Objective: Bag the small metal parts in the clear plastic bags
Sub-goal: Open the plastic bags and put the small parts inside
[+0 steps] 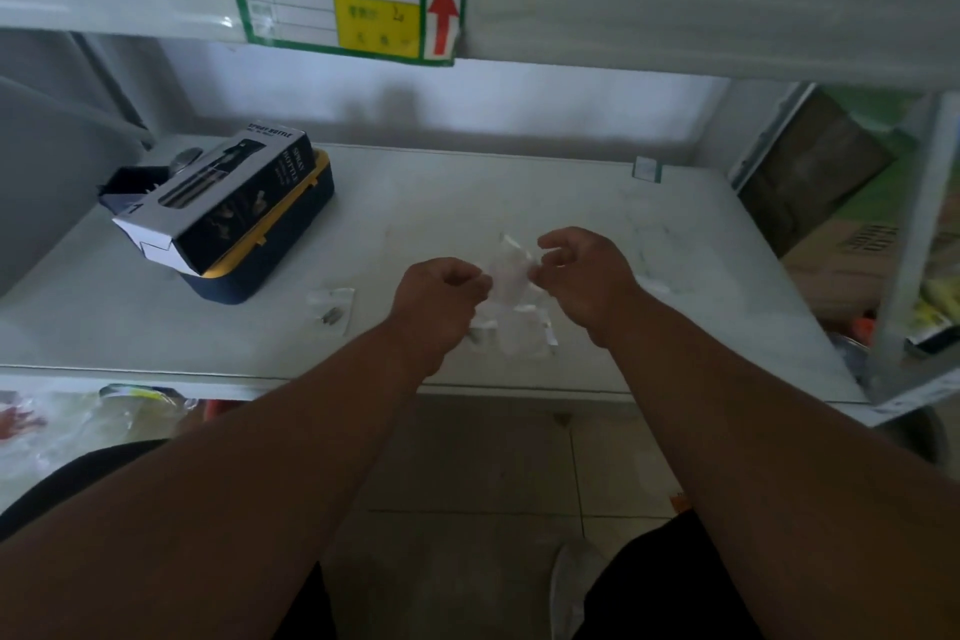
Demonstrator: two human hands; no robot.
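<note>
Forearms reach over the shelf's (pixel 156 343) front edge, with bare room on either side. Two hands work mid-shelf: left hand (pixel 441 299) and right hand (pixel 582 276) each pinch an edge of one clear bag (pixel 508 270). Beneath them lie more bags (pixel 524 333), blurred, count unclear. Left of them, one filled bag (pixel 332 307) holds small metal parts (pixel 330 314). One box (pixel 228 198) sits at the far left corner.

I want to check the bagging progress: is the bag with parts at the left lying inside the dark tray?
No. That bag lies flat on the shelf, apart from the tray, left of the left hand.
</note>
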